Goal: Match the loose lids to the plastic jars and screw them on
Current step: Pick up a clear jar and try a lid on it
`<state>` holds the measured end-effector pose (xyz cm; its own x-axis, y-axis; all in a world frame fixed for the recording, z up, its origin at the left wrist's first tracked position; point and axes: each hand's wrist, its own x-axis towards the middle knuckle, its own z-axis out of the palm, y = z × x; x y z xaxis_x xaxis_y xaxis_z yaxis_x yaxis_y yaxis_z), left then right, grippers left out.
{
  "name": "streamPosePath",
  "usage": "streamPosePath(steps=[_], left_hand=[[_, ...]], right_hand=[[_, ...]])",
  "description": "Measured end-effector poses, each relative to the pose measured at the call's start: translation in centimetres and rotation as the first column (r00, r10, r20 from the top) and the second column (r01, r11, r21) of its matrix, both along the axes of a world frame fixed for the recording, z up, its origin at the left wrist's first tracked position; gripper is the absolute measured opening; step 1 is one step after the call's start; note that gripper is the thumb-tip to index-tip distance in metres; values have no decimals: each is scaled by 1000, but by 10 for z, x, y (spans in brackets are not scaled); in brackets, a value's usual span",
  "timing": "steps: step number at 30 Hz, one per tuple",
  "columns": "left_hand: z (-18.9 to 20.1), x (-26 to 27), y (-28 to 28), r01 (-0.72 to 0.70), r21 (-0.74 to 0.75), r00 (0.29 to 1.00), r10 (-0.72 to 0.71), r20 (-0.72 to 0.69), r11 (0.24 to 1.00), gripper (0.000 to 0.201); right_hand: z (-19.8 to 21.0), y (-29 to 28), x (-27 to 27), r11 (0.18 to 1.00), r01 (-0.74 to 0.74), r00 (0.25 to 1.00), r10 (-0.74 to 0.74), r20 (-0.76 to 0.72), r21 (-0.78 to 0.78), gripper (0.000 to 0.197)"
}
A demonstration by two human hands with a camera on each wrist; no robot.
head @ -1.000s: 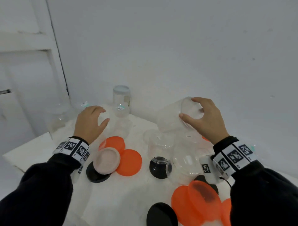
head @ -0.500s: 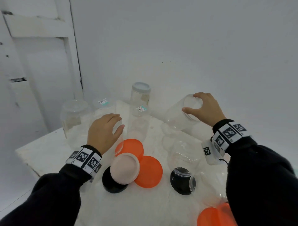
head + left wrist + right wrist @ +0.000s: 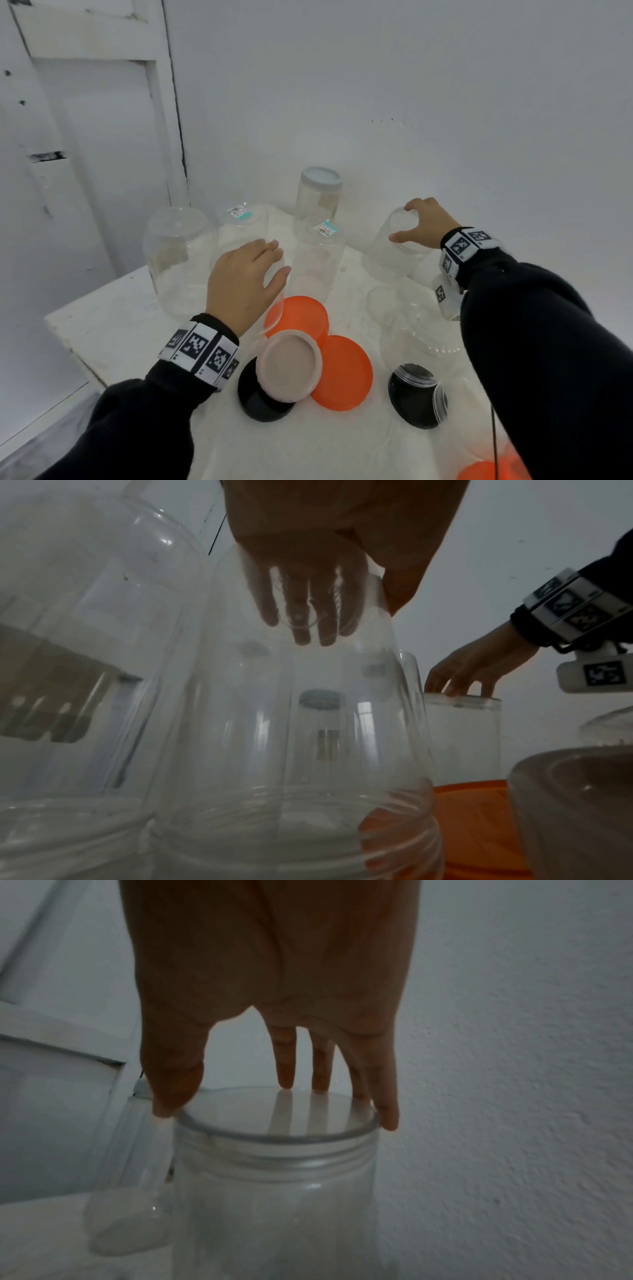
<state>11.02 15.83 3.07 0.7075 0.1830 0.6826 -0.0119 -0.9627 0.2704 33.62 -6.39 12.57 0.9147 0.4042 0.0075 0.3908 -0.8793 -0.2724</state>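
My left hand (image 3: 274,260) lies over the upturned base of a clear plastic jar (image 3: 291,750) that stands mouth down, thumb down its side. My right hand (image 3: 406,222) grips the flat top rim of another clear jar (image 3: 394,253) standing at the back right; in the right wrist view its fingertips (image 3: 286,1080) ring that rim. Loose lids lie in front of my left hand: two orange lids (image 3: 296,315) (image 3: 342,371), a beige lid (image 3: 289,365) and a black lid (image 3: 260,397).
A big clear jar (image 3: 178,260) and two labelled jars (image 3: 239,219) (image 3: 322,253) crowd the white table (image 3: 120,318). A grey-lidded jar (image 3: 320,195) stands by the wall. A black-lidded jar (image 3: 414,394) lies near my right sleeve. More orange lids (image 3: 479,471) sit bottom right.
My right hand has brought its tilted jar upright and set it farther back right. My left hand has stayed on its jar. The head view has swung left and up.
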Motion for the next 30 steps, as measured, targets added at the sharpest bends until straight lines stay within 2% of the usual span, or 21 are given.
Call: streamPosePath(steps=[6, 11, 16, 21, 30], left_hand=[[0, 3, 2, -3, -8, 1000, 3, -10, 1000, 38], [-2, 5, 2, -13, 2, 1000, 13, -16, 1000, 37], [-1, 8, 2, -23, 8, 999, 23, -25, 1000, 38], [-1, 9, 1, -20, 5, 999, 20, -34, 1000, 38], [-1, 9, 2, -14, 6, 999, 14, -33, 1000, 38]], right_hand=[[-4, 7, 11, 994, 6, 999, -12, -49, -107, 77], [-13, 9, 10, 990, -28, 996, 16, -92, -137, 75], [-12, 9, 10, 977, -55, 996, 40, -78, -206, 68], [-15, 10, 11, 976, -70, 995, 54, -80, -207, 50], [-6, 9, 1, 972, -104, 991, 83, -105, -213, 48]])
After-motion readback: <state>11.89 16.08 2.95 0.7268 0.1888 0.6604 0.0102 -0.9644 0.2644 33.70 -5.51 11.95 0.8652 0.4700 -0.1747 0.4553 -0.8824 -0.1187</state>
